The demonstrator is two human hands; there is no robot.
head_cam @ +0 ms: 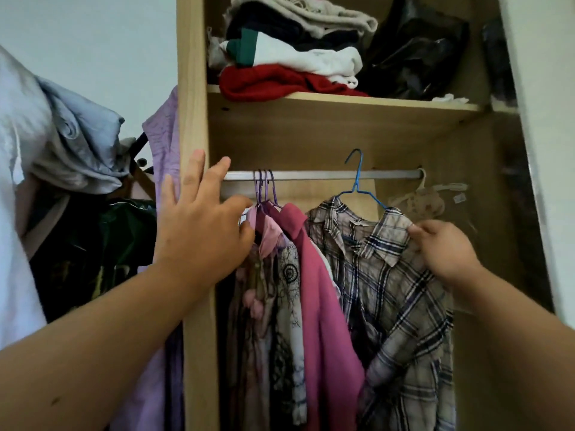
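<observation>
A plaid shirt (389, 275) hangs on a blue hanger (357, 181) whose hook stands just above the metal rail (320, 175) of an open wooden wardrobe. My right hand (445, 251) pinches the shirt's right shoulder. My left hand (202, 225) reaches in at the rail's left end, fingers spread, with thumb and forefinger touching the clothes bunched there on purple hangers (264, 188). That bunch includes a pink shirt (317, 306) and patterned tops (280, 321).
A shelf (342, 102) above the rail carries folded clothes (292, 51) and a black bag (417, 54). A white hanger (426, 194) hangs at the rail's right end. Left of the wardrobe side panel (193, 119), lilac and grey garments hang on a rack.
</observation>
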